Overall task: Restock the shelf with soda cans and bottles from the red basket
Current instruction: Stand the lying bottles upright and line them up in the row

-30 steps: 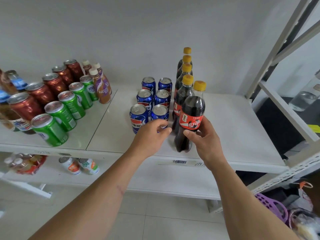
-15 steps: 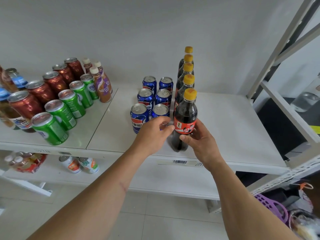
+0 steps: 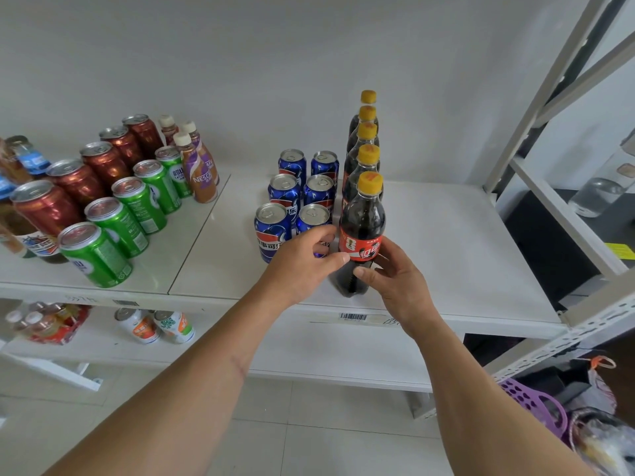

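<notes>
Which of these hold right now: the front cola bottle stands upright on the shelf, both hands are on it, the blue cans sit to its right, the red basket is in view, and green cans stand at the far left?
1. The front dark cola bottle with a yellow cap stands upright on the white shelf. True.
2. Both the left hand and the right hand touch it. True.
3. The blue soda cans sit to its right. False: they are to its left.
4. The red basket is visible. False: none shows.
5. Green soda cans stand further left. True.
</notes>
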